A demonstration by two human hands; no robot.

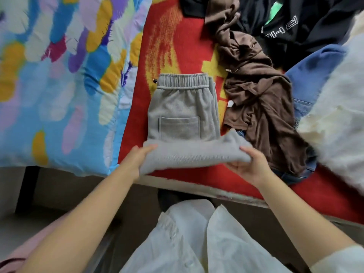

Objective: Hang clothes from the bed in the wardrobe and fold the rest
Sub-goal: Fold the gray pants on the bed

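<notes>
Head cam: grey sweatpants (183,109) lie flat on the red blanket (167,46) covering the bed, waistband at the far end, back pocket facing up. Leg end is folded up toward the waist into a thick roll near the bed edge. Left hand (136,158) holds the roll's left end, fingers tucked under the fabric w/ thumb on top. Right hand (250,166) holds the right end, thumb over the top, fingers curled beneath, so both grips are clamped on the pants.

Just right of the pants: crumpled brown garment (262,107), touching or nearly so. Beyond it a black top w/ white lettering (291,22), a blue garment (311,69) and a fluffy white item (338,107) at the right edge. Multicolour quilt (59,75) covers the bed's left side. Person's white shirt (197,243) at the bottom.
</notes>
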